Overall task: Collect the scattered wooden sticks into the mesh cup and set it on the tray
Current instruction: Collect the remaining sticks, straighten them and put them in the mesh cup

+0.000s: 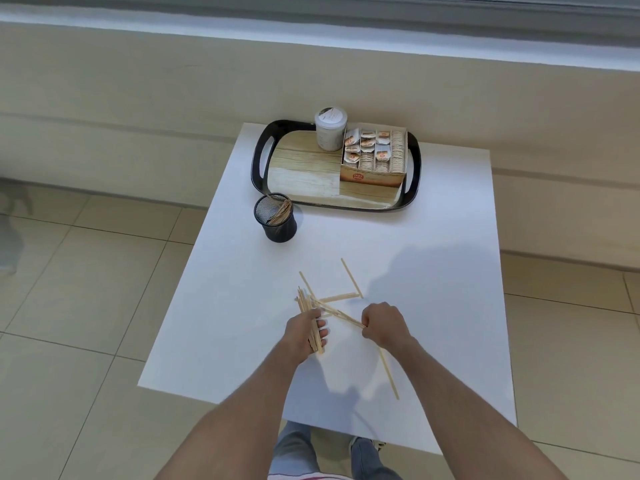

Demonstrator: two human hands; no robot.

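Several wooden sticks (341,297) lie scattered nearer the person than the mesh cup (276,218), which stands just before the tray (260,157). Left hand (304,330) clasps a gathered bundle; right hand (384,325) pinches one stick, freeing the cup for a single drop.

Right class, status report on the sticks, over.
Left hand gripping a stick bundle; right hand pinching more. Mesh cup part-filled, off the tray. Nothing blocking.
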